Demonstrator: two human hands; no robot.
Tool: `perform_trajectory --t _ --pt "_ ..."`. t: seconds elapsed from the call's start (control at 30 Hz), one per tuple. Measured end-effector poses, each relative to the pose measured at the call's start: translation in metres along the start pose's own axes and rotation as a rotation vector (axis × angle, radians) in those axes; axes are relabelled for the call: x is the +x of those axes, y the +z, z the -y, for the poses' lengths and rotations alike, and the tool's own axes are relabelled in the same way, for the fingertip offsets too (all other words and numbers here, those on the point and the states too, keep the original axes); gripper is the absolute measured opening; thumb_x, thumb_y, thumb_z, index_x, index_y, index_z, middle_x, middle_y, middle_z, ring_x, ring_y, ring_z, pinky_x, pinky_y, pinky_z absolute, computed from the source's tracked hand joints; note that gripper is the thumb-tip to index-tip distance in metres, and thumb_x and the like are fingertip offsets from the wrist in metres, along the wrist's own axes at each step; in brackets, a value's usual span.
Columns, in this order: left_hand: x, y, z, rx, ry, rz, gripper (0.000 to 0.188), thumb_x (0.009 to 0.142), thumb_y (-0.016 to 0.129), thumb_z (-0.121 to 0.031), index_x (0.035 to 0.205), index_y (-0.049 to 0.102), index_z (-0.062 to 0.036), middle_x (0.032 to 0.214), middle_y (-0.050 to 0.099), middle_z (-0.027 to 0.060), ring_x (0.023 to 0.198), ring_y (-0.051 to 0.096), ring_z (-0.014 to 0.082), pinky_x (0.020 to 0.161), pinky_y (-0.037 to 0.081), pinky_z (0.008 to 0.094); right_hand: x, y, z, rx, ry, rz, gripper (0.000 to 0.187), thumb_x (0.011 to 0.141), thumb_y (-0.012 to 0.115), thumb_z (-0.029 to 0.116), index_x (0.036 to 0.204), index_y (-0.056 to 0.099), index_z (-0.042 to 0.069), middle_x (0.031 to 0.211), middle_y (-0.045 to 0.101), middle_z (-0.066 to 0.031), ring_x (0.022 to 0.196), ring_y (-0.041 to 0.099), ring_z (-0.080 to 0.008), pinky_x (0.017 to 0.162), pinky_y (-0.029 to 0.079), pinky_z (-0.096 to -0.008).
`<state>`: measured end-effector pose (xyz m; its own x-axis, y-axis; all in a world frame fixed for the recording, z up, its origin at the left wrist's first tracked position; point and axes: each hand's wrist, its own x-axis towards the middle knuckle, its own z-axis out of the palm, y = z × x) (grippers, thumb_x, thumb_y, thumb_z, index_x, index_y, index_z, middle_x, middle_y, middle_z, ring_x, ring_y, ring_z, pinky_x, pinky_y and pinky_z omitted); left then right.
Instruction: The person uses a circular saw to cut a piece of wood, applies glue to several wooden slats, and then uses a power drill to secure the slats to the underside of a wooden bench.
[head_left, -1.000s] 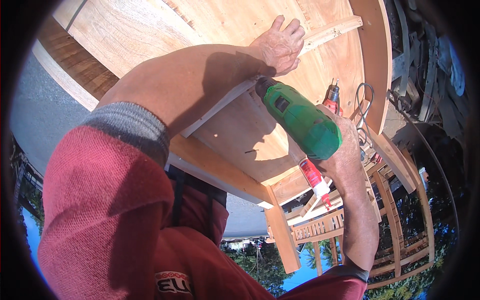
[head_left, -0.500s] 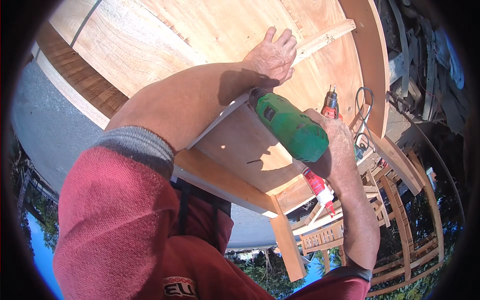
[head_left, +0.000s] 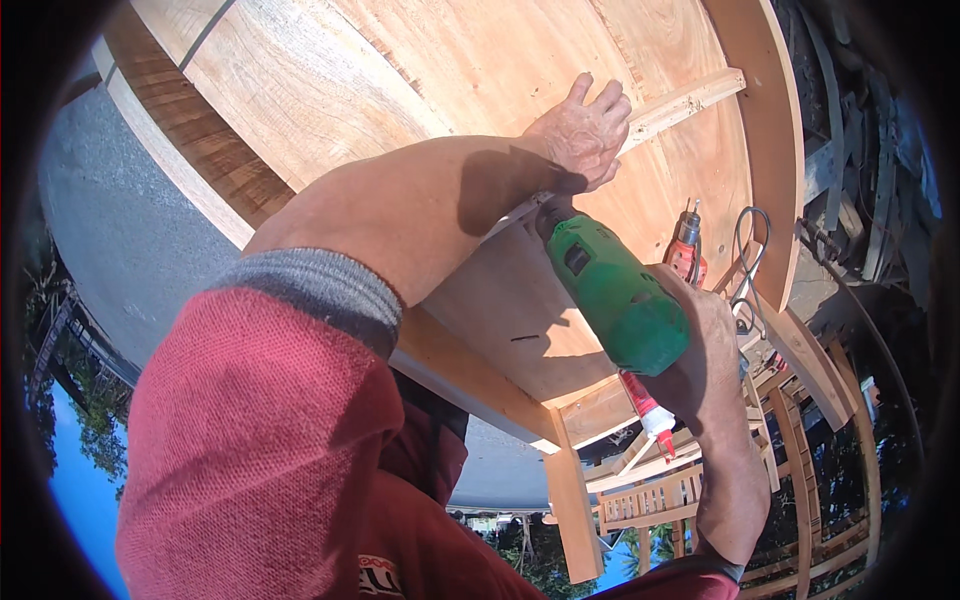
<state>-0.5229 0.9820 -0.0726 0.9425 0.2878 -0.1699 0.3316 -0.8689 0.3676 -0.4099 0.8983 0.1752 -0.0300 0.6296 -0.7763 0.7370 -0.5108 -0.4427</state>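
My right hand is wrapped round the grip of a green power drill. The drill's chuck points up and left, close below my left wrist; its tip is hidden by the wrist and shadow. My left hand straddles a pale wooden batten that crosses the broad wooden panel. Its fingers lie on one side of the batten and the thumb side on the other. My left forearm and its shadow cover part of the batten.
A second drill, red, lies right of the green one beside a dark cable. A red and white squeeze bottle is below it. A curved wooden rim bounds the panel, and a wooden leg sticks out toward me. Slatted wooden furniture stands beyond.
The whole view has shifted, so panel, hands and drill appear lower and farther right. The drill stays at the batten beside my left wrist, and both hands keep their places.
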Motion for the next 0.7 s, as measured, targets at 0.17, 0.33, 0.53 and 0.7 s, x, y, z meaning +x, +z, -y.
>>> perform_trajectory --t 0.17,0.33,0.53,0.7 --pt "-0.003 -0.003 -0.001 0.003 0.001 -0.003 0.051 0.091 0.060 -0.043 0.109 0.069 0.0038 0.124 0.055 0.0168 0.138 0.040 0.0316 0.109 0.031 0.0557 -0.050 -0.012 0.006 0.212 -0.009 -0.007 0.058 0.081 0.080 0.038 0.123 0.063 0.002 0.092 0.073 -0.0183 0.086 0.076 -0.0342 0.074 0.058 -0.0430" --pt "-0.003 -0.005 0.001 -0.001 -0.010 0.045 0.050 0.092 0.060 -0.043 0.108 0.070 0.0026 0.124 0.055 0.0160 0.138 0.040 0.0309 0.109 0.031 0.0559 -0.054 0.051 0.006 0.329 -0.069 -0.018 0.064 0.084 0.079 0.048 0.123 0.062 0.000 0.097 0.073 -0.0177 0.086 0.075 -0.0340 0.073 0.058 -0.0433" --pt "0.000 -0.001 -0.002 0.041 -0.018 -0.020 0.049 0.092 0.062 -0.044 0.108 0.071 0.0012 0.123 0.057 0.0139 0.137 0.040 0.0290 0.110 0.032 0.0557 -0.047 0.076 0.019 0.367 -0.036 -0.026 0.053 0.081 0.083 0.034 0.119 0.063 0.002 0.097 0.073 -0.0168 0.086 0.075 -0.0340 0.073 0.059 -0.0434" --pt "-0.003 0.002 0.000 0.009 -0.025 -0.031 0.049 0.091 0.063 -0.045 0.107 0.071 0.0006 0.122 0.057 0.0139 0.136 0.041 0.0287 0.109 0.033 0.0555 -0.046 0.078 0.026 0.263 0.005 -0.097 0.050 0.077 0.085 0.025 0.118 0.065 0.002 0.096 0.073 -0.0168 0.086 0.075 -0.0331 0.073 0.058 -0.0419"
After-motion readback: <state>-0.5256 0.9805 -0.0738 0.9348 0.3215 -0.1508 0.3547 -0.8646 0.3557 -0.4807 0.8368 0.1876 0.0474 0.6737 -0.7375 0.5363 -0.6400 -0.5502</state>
